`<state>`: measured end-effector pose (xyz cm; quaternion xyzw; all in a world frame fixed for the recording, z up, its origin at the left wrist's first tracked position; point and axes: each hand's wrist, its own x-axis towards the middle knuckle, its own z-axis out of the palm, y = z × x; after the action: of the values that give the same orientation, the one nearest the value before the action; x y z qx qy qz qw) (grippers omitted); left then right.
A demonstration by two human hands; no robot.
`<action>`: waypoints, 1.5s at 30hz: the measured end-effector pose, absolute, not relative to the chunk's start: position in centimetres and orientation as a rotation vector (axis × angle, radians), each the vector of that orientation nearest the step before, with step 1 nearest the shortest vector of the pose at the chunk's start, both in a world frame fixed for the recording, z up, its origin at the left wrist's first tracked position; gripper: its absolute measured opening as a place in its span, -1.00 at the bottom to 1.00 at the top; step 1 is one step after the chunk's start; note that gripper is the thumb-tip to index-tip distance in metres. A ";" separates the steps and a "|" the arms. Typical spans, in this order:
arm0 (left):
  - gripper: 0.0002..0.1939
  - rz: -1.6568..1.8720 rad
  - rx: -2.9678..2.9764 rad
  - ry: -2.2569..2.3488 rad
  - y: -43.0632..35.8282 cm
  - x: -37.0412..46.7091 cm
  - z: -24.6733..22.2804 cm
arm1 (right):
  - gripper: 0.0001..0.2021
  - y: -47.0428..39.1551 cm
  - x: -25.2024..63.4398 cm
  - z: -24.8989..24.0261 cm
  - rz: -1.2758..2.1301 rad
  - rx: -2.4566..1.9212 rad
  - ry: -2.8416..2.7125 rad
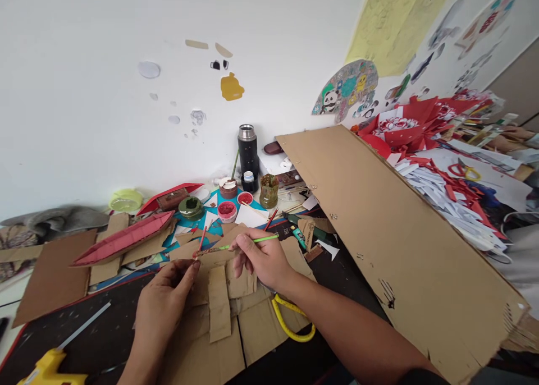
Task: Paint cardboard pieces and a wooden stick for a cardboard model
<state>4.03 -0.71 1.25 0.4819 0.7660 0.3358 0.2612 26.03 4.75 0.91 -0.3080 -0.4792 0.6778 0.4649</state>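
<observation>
My left hand (168, 289) pinches the lower end of a thin, reddish-painted stick (202, 238) that points upward. In my right hand (263, 259) is a paintbrush (227, 247) with a bright green handle, its bristle end touching or very close to the stick just above my left fingertips. Both hands are over cut cardboard pieces (219, 312) lying on the dark table. Yellow-handled scissors (295, 320) lie under my right wrist, their blades mostly hidden. Beyond my hands stand an open pink paint jar (227, 211) and a dark green paint jar (191, 207).
A yellow glue gun (53, 368) lies at the near left. Red-painted cardboard boats (126, 239) rest at the left. A black thermos (248, 155) and a jar of murky liquid (268, 191) stand by the wall. One large cardboard sheet (391, 228) slants across the right side.
</observation>
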 end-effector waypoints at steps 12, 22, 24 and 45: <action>-0.48 0.940 1.358 2.058 -0.8 3.9 0.7 | -0.32 4.7 25.9 0.9 1.640 -0.771 -1.183; -0.50 0.976 1.353 2.054 -1.0 3.9 0.3 | -0.32 5.3 26.4 1.3 1.562 -0.838 -1.120; -0.49 0.975 1.354 2.050 -1.0 3.9 0.3 | -0.32 4.8 26.1 1.1 1.607 -0.796 -1.166; -0.46 0.971 1.315 2.082 -0.9 4.1 0.6 | -0.34 5.6 27.0 2.0 1.454 -0.897 -1.068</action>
<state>4.06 -0.88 0.56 0.4815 0.7627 0.3557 0.2448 27.05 5.56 1.97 -0.3764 -0.4482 0.6100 0.5342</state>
